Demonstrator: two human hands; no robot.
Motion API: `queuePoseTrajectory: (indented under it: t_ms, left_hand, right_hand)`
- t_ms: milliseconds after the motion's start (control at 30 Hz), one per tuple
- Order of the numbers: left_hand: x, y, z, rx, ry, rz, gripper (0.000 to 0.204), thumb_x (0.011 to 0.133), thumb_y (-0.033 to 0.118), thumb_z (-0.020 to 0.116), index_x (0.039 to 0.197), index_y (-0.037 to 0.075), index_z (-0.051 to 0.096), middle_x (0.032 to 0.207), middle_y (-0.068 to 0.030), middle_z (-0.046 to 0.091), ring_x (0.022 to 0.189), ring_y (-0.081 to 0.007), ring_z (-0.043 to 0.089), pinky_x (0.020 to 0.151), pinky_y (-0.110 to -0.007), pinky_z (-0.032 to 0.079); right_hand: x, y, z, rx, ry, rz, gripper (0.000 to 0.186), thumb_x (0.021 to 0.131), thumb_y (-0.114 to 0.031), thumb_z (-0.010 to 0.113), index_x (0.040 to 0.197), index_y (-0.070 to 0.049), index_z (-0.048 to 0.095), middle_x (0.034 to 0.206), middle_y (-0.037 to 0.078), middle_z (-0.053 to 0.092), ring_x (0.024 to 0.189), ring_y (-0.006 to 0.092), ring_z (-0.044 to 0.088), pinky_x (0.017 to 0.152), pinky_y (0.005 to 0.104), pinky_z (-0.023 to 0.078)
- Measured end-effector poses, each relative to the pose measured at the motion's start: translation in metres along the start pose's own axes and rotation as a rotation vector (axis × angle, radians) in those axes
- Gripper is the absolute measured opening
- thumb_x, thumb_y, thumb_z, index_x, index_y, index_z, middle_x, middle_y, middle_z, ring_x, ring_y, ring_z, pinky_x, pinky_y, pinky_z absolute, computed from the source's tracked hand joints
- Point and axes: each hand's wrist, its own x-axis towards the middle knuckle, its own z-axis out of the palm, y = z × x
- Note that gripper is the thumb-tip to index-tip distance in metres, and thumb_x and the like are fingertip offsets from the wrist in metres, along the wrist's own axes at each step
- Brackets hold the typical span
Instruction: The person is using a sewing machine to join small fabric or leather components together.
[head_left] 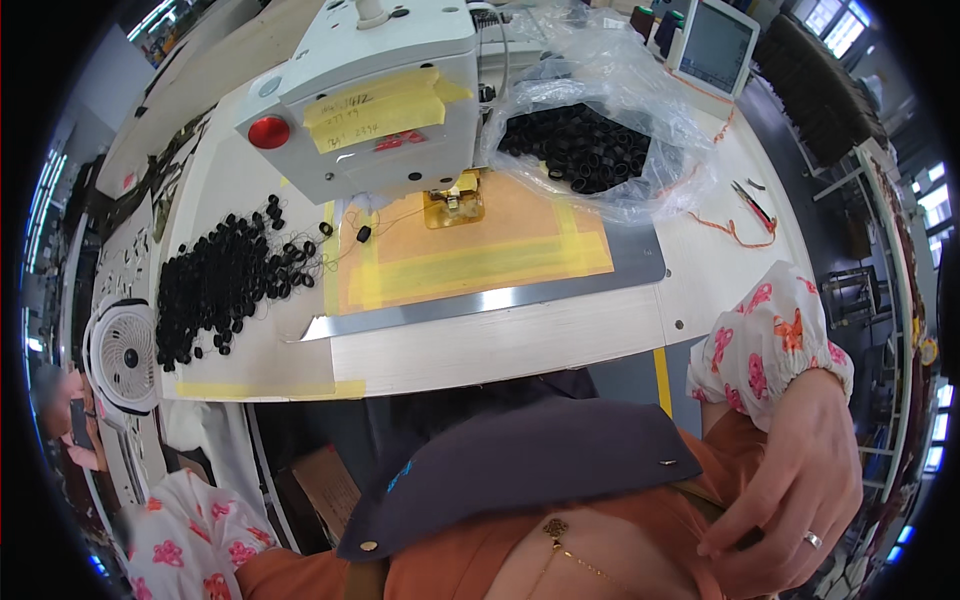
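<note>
My right hand [800, 490], with a ring on one finger, is in front of my chest at the lower right. Its fingers curl in beside the strap of my dark apron [540, 455]; what they hold, if anything, is hidden. Of my left arm only the flowered sleeve cover [200, 540] shows at the lower left, and the hand is out of view. A white sewing machine [390, 110] stands ahead on the table, apart from both arms. Small black fabric loops [215, 285], strung with thread, lie heaped left of it.
Right of the machine, a clear plastic bag [680, 170] holds more black loops [580, 145]. Tweezers [755, 205] and orange cord [730, 235] lie at the table's right. A white fan [125, 355] stands by the left edge; a screen [715, 45] is at the back right.
</note>
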Motion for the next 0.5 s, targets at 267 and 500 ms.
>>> queuePoseTrajectory:
  t_ms: [267,500]
  left_hand:
    - [0.029,-0.046,-0.032,-0.072,-0.498,0.051,0.016,0.072,0.016,0.054,0.079,0.005,0.062,0.082,-0.0054,0.06,0.056,-0.0088,0.05,0.046,-0.022,0.035]
    - [0.06,-0.088,-0.005,-0.117,-0.838,-0.022,0.015,0.076,0.021,0.057,0.085,0.011,0.063,0.095,-0.0007,0.06,0.061,-0.0072,0.05,0.049,-0.022,0.036]
  right_hand:
    - [-0.054,-0.089,0.036,-0.451,-0.025,-0.236,0.004,0.074,-0.002,0.059,0.076,-0.003,0.056,0.058,0.0,0.045,0.05,0.0104,0.044,0.052,0.0234,0.036]
    - [-0.085,0.053,0.068,-0.304,0.476,0.556,0.017,0.071,-0.005,0.064,0.086,-0.004,0.055,0.085,0.009,0.055,0.074,0.0266,0.054,0.059,0.0334,0.045]
